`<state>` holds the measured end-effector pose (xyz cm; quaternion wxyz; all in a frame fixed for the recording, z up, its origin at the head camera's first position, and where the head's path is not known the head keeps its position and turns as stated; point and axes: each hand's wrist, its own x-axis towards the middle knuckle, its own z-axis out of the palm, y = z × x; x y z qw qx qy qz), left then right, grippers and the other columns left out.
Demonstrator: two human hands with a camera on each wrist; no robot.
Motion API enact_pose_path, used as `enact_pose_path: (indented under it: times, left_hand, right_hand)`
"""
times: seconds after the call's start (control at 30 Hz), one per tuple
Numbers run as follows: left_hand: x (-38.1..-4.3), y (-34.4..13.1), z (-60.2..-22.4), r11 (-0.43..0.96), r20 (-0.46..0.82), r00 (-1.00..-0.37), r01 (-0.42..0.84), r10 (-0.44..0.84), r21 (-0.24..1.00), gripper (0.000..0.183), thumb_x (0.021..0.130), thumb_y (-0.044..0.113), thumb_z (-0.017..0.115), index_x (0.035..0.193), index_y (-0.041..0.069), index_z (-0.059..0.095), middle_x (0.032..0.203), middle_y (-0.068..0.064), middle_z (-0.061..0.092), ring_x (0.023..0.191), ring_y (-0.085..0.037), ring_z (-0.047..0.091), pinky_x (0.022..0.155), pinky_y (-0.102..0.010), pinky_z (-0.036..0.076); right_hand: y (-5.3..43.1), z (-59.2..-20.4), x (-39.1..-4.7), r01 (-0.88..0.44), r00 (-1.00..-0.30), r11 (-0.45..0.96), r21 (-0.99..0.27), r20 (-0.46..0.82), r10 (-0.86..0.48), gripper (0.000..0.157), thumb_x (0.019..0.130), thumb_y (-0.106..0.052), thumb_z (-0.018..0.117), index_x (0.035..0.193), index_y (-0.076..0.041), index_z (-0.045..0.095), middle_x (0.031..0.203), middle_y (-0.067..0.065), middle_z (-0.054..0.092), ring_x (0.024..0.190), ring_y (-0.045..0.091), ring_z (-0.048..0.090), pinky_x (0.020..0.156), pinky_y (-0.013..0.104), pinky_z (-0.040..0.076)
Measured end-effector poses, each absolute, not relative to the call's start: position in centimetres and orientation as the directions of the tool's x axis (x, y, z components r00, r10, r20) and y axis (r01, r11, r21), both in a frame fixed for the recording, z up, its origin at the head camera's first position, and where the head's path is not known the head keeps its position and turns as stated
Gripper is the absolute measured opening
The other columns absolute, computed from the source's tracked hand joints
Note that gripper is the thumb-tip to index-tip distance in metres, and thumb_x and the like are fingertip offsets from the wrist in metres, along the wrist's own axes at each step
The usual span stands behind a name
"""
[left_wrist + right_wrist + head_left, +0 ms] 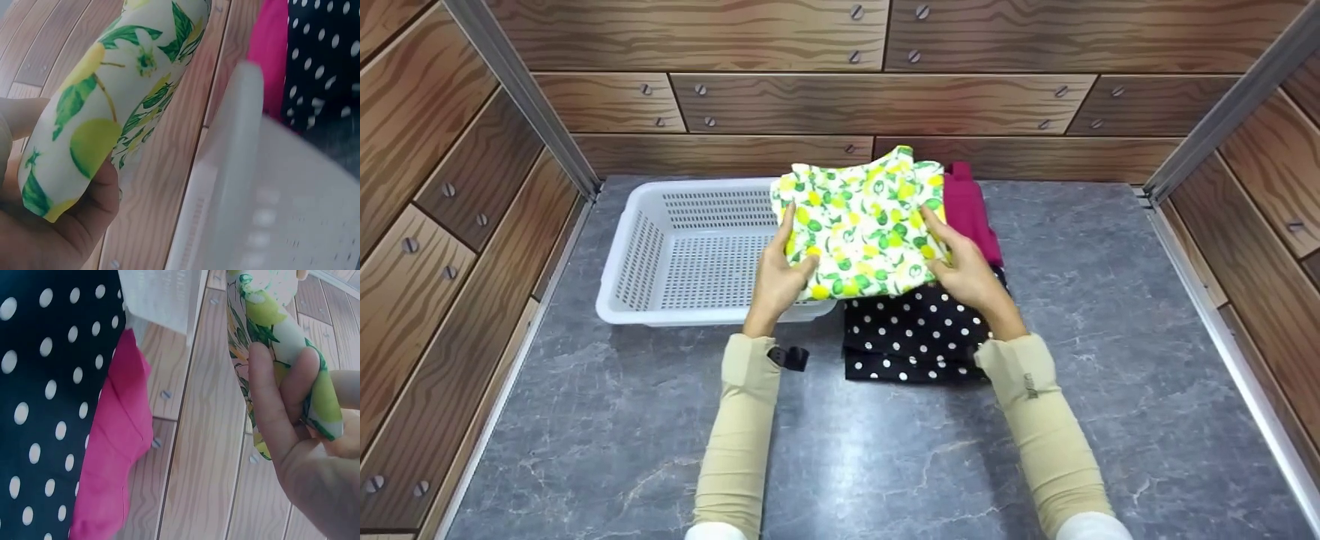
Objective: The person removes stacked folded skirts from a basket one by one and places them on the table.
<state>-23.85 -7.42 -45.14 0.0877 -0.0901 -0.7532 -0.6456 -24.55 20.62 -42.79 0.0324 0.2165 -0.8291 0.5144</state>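
Observation:
A folded white cloth with a lemon and green leaf print is held up between both hands. My left hand grips its left edge, thumb on top, and in the left wrist view the fingers curl beneath the cloth. On the opposite edge, my right hand pinches the fabric; the right wrist view shows fingers bent around it. Below lies a black cloth with white dots, partly covered by the lemon cloth. A magenta cloth sits behind it, also partly hidden.
A white perforated plastic basket stands at the left, its right end hidden under the lemon cloth. Wood-patterned walls with metal corner strips enclose the grey marbled surface at the back and both sides.

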Motion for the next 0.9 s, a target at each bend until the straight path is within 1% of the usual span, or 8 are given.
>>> enact_pose_path:
  times: [0.1,0.2,0.37,0.5,0.57,0.63,0.73,0.9]
  left_hand:
    - [-23.8,-6.2,-45.3,0.124,0.243,-0.970,0.244,0.017,0.962,0.089,0.085,-0.011,0.062,0.161,0.012,0.024,0.164,-0.014,0.025,0.101,-0.010,0.060,0.066,-0.021,0.052]
    - [-23.8,-4.9,-45.5,0.115,0.250,-0.968,0.251,0.019,0.961,0.090,0.083,-0.012,0.063,0.161,0.009,0.023,0.165,-0.014,0.024,0.147,-0.019,0.030,0.094,-0.027,0.052]
    - [-23.5,-2.8,-46.2,0.128,0.245,-0.969,0.247,0.030,0.961,0.090,0.083,-0.011,0.064,0.161,0.009,0.025,0.164,-0.013,0.025,0.151,-0.028,0.022,0.113,-0.035,0.038]
    - [-23.2,-1.2,-46.7,0.134,0.229,-0.972,0.235,0.057,0.963,0.091,0.083,-0.010,0.065,0.161,0.011,0.025,0.163,-0.013,0.027,0.149,-0.028,0.027,0.108,-0.036,0.044]
    - [-23.0,-0.4,-46.9,0.117,0.204,-0.976,0.212,0.076,0.970,0.092,0.083,-0.011,0.064,0.162,0.014,0.023,0.164,-0.012,0.027,0.143,-0.028,0.038,0.088,-0.031,0.056]
    - [-22.9,0.4,-47.1,0.095,0.191,-0.977,0.200,0.096,0.975,0.094,0.082,-0.012,0.064,0.162,0.014,0.022,0.164,-0.012,0.026,0.143,-0.027,0.039,0.074,-0.027,0.058]
    - [-22.7,1.8,-47.4,0.092,0.163,-0.979,0.175,0.121,0.980,0.096,0.083,-0.013,0.064,0.163,0.018,0.020,0.163,-0.016,0.028,0.098,-0.021,0.066,0.057,-0.022,0.053]
    - [-22.4,3.8,-47.9,0.111,0.123,-0.977,0.143,0.172,0.983,0.096,0.086,-0.011,0.065,0.163,0.023,0.019,0.160,-0.021,0.031,0.057,-0.007,0.046,0.052,-0.021,0.049]
  right_hand:
    - [21.7,-42.8,-24.1,-0.384,-0.911,0.380,-0.841,0.278,-0.306,0.080,0.081,0.023,0.050,0.156,0.001,0.031,0.161,0.017,0.031,0.147,0.027,0.029,0.090,0.013,0.046]
    - [22.8,-43.0,-23.7,-0.371,-0.918,0.362,-0.855,0.277,-0.285,0.080,0.080,0.024,0.050,0.155,0.002,0.031,0.161,0.018,0.029,0.144,0.028,0.032,0.081,0.013,0.050]
    - [24.9,-43.3,-23.0,-0.373,-0.919,0.355,-0.857,0.290,-0.267,0.076,0.081,0.025,0.049,0.153,0.006,0.032,0.160,0.022,0.028,0.147,0.033,0.028,0.086,0.012,0.047]
    - [26.7,-43.6,-22.1,-0.335,-0.932,0.338,-0.879,0.256,-0.257,0.076,0.083,0.026,0.047,0.154,0.005,0.030,0.162,0.019,0.025,0.129,0.022,0.051,0.067,0.014,0.050]
    - [27.6,-43.7,-21.7,-0.307,-0.939,0.324,-0.895,0.229,-0.255,0.076,0.086,0.026,0.046,0.156,0.002,0.029,0.164,0.018,0.024,0.092,0.011,0.063,0.051,0.017,0.046]
    - [28.5,-43.9,-21.4,-0.299,-0.943,0.319,-0.899,0.226,-0.246,0.075,0.087,0.026,0.045,0.156,0.001,0.028,0.164,0.019,0.023,0.058,0.005,0.050,0.046,0.018,0.044]
    - [30.0,-44.0,-20.9,-0.291,-0.946,0.332,-0.897,0.217,-0.242,0.072,0.091,0.023,0.043,0.157,0.000,0.027,0.164,0.020,0.022,0.040,0.003,0.027,0.043,0.017,0.041]
    - [32.1,-44.4,-20.1,-0.260,-0.959,0.377,-0.889,0.192,-0.208,0.071,0.093,0.021,0.042,0.158,-0.002,0.026,0.164,0.021,0.020,0.040,0.004,0.024,0.042,0.018,0.038]
